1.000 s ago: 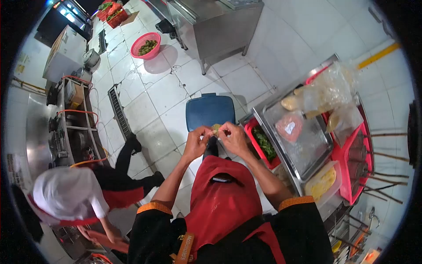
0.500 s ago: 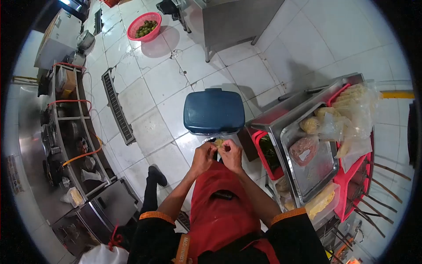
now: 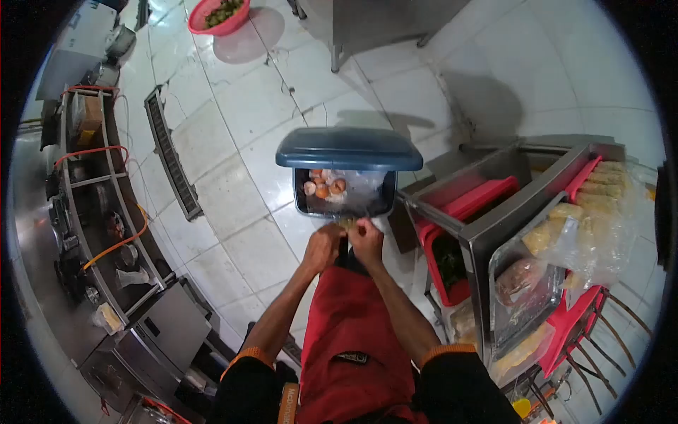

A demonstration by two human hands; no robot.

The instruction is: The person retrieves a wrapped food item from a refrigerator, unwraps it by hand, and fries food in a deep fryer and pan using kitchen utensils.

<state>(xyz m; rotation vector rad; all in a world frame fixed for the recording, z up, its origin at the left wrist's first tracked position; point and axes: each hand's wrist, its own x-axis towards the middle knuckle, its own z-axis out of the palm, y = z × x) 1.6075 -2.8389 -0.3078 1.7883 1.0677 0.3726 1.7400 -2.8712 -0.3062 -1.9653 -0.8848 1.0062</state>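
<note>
My left hand [image 3: 323, 246] and my right hand [image 3: 366, 244] are close together in front of my red apron [image 3: 357, 311]. Both are closed, with their fingertips pinching a small yellowish-green thing [image 3: 346, 222] whose kind I cannot make out. Just beyond them stands a trash bin [image 3: 300, 201] with its blue-grey lid [image 3: 348, 148] raised. Inside lie brown eggshells [image 3: 323, 189] and clear plastic [image 3: 364, 187].
On the right, a metal counter holds a steel tray [image 3: 515, 325] with a bagged meat lump [image 3: 520, 280] and bagged yellow pieces. A red tub of greens [image 3: 448, 265] sits beside it. A rack [image 3: 106, 198] runs along the left; a pink basin [image 3: 233, 21] stands farther off.
The bin lid has gone from closed to raised, exposing the eggshells. My hands stay together on the small thing, and the view has shifted closer to the bin.
</note>
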